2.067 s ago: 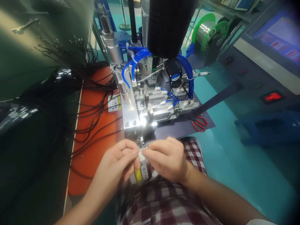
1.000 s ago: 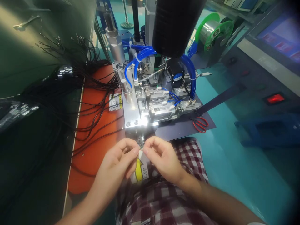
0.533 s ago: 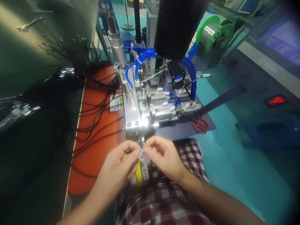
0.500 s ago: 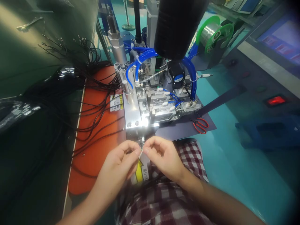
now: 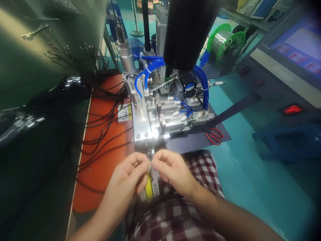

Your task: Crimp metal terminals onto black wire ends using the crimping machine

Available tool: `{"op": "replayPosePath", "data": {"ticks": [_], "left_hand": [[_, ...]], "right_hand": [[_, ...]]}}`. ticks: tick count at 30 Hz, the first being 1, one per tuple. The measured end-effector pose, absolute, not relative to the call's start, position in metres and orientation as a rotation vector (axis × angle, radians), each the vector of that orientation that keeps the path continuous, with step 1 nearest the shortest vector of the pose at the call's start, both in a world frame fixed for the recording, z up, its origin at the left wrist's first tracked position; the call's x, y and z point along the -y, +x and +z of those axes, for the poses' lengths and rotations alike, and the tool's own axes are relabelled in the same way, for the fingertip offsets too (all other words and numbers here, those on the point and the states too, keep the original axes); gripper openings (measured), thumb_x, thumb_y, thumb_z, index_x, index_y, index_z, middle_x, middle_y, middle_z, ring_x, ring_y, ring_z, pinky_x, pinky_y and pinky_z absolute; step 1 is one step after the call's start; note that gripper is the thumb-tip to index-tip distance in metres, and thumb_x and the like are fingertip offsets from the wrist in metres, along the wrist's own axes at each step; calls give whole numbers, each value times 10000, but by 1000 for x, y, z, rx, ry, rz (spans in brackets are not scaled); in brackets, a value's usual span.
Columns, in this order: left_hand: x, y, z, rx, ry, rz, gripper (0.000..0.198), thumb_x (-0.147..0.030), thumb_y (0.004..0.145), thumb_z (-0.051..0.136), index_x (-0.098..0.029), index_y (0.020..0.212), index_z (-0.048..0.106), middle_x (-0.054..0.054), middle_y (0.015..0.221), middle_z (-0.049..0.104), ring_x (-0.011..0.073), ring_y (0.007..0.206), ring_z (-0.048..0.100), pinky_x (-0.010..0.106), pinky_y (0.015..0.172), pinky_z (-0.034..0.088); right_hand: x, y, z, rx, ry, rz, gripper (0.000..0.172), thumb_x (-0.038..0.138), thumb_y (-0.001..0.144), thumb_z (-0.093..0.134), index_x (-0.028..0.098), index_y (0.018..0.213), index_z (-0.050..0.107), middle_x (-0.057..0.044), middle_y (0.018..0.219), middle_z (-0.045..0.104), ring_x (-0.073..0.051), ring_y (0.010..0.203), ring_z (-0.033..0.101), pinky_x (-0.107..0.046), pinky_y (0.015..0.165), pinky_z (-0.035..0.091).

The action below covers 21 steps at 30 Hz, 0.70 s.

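My left hand (image 5: 129, 172) and my right hand (image 5: 173, 169) meet fingertip to fingertip just in front of the machine's metal block (image 5: 141, 124). Both are closed in a pinch on thin wires (image 5: 150, 164), of which only a short light and reddish piece shows between the fingertips. Fingers cover the rest, so the number of wires is hard to tell. Below the fingertips lies a white label with a yellow arrow (image 5: 148, 187).
Black cables (image 5: 107, 127) run over an orange board (image 5: 100, 180) at left. Red-handled pliers (image 5: 215, 135) rest on the dark base plate (image 5: 185, 142). A green-flanged spool of wire (image 5: 223, 42) stands behind, and a control panel (image 5: 288, 73) is at right. A thick black tube (image 5: 192, 33) hangs above.
Both hands stay pinched at nearly the same place. A little more of the wires shows between the fingertips. The view has shifted slightly.
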<state>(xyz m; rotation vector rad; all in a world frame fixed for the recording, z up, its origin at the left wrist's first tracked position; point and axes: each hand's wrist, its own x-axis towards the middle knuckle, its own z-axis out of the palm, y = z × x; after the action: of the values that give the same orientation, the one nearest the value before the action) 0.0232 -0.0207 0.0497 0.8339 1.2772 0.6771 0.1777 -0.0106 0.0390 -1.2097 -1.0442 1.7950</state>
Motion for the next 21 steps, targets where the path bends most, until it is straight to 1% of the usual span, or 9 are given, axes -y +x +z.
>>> {"op": "replayPosePath", "data": {"ticks": [2,4,6,8,10,12,16,18,21], "left_hand": [[20,23,49,-1278,833,679,301,-505,868,578,-216,798,524,-89,432,415,80,443,292,206,483,275],[20,23,49,-1273,843,679,291,-490,872,575,-216,796,516,-88,448,427,79,446,311,204,477,275],[21,22,50,-1275,884,672,296,-494,883,567,-218,796,507,-90,460,422,81,455,328,201,481,288],[22,23,51,-1286,954,652,319,-522,887,563,-218,809,506,-90,482,419,84,470,340,199,485,302],[23,23,52,-1298,1023,641,360,-567,866,578,-216,825,509,-87,527,421,83,487,336,195,471,292],[23,24,53,-1311,1048,657,400,-604,839,591,-214,829,506,-85,559,415,83,499,327,190,454,271],[20,23,52,-1316,1017,639,398,-601,856,571,-213,810,497,-96,497,395,75,469,298,184,451,251],[18,21,49,-1307,997,610,389,-590,874,557,-212,802,499,-103,457,378,70,450,263,185,445,233],[16,20,45,-1315,984,592,384,-583,891,544,-212,799,504,-105,441,383,66,440,238,186,439,218]], "right_hand": [[10,179,40,1155,-1204,1710,162,310,851,568,195,754,509,85,515,396,-83,460,333,-224,447,278],[11,182,42,1387,-1186,1460,131,251,865,542,188,754,516,45,611,460,-97,528,395,-242,507,332],[11,184,42,1635,-1126,1148,116,189,861,528,178,745,523,12,698,492,-111,597,432,-263,572,355],[12,187,42,1743,-1097,1011,114,156,863,510,175,751,519,4,722,495,-118,621,440,-274,599,357],[12,188,40,1692,-1145,1103,121,157,877,496,181,759,505,10,715,488,-118,619,441,-272,597,360],[10,189,38,1528,-1229,1293,136,196,894,493,193,758,487,31,675,456,-112,588,414,-261,561,347],[5,193,33,1197,-1315,1612,182,324,915,523,211,780,476,87,570,337,-91,490,281,-236,445,235],[4,194,33,1193,-1326,1633,181,349,908,557,202,811,516,89,563,352,-85,482,282,-232,437,225],[6,193,33,1271,-1321,1586,170,340,903,577,180,846,582,58,614,457,-85,503,356,-230,458,286]]}}
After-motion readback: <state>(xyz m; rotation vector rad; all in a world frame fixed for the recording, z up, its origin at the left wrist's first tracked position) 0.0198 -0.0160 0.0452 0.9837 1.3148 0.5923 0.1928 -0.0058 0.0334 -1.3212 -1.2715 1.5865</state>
